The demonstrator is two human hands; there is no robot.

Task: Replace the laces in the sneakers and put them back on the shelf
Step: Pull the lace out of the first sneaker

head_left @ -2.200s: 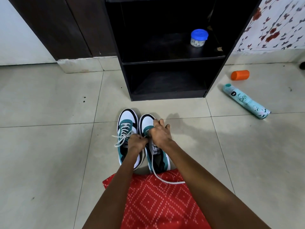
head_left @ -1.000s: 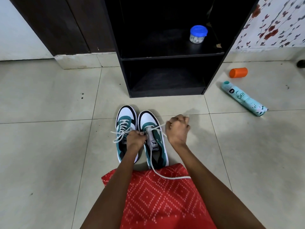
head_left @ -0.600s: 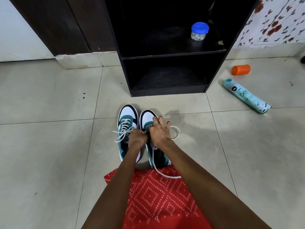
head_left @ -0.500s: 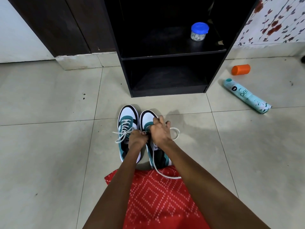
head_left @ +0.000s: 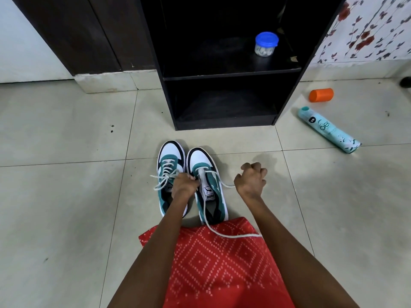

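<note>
We count two sneakers, white, teal and black, standing side by side on the tiled floor [head_left: 66, 196] just in front of the black shelf unit [head_left: 231, 76], toes toward it. Neither is on the shelf.

The left sneaker [head_left: 170, 156] carries one tied lace [head_left: 165, 174], threaded up its eyelets and finished in a bow with loose ends.

The right sneaker [head_left: 203, 160] carries one white lace [head_left: 219, 232], which passes through the eyelets nearest the toe only. The tongue above that is bare.

Two hands are in view. The left hand [head_left: 184, 185] rests at the inner edge of the right sneaker, its fingers curled and gripping the shoe beside the lowest eyelets. We cannot tell whether it also pinches the lace. The right hand [head_left: 251, 180] is held out to the right of the shoe, its fingers closed into a fist around one run of the white lace, which stretches taut from the eyelet to the hand. The other run trails back over one red patterned cloth [head_left: 222, 267] across the person's lap.

Other items noted:
- One clear jar with a blue lid [head_left: 266, 44], on the upper shelf board.
- One orange cap [head_left: 321, 94], on the floor to the right of the unit.
- One teal spray can [head_left: 328, 130], lying on its side near the cap.
</note>
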